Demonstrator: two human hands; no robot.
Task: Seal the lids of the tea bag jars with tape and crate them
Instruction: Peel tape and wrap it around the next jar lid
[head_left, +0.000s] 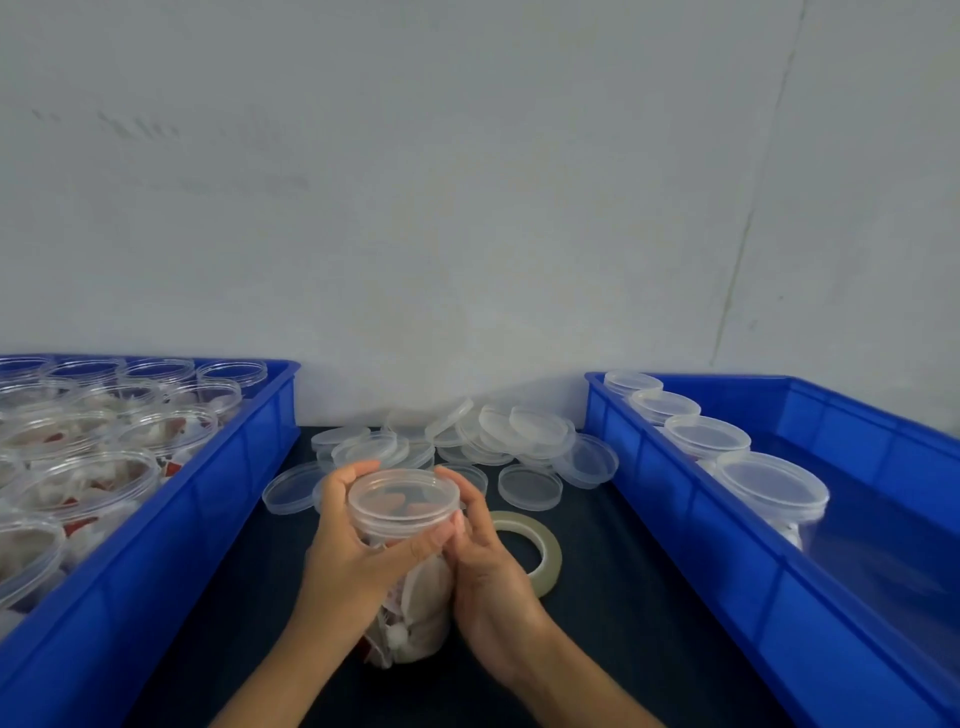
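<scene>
**Jar in hand, lid on, tape not yet applied**

Jar (405, 566) of tea bags stands near centre on the dark table (613, 597), held between both hands in the head view. The left hand (353, 551) curls its fingers and thumb round the lid (404, 501) and the upper wall; the right hand (483, 577) grips the right side, fingertips at the lid's rim. The tape roll (524, 545) lies flat just right of the jar, partly behind the right hand.

Risks, as I judge them: the clear lid may sit crooked, so tape would seal a gap. Freeing one hand for the roll could tip the jar. Loose lids (483, 441) lie just beyond (easy to knock). The right crate (779, 587) holds lidded jars; the left crate (171, 509) holds open ones, so a mix-up is possible.
</scene>
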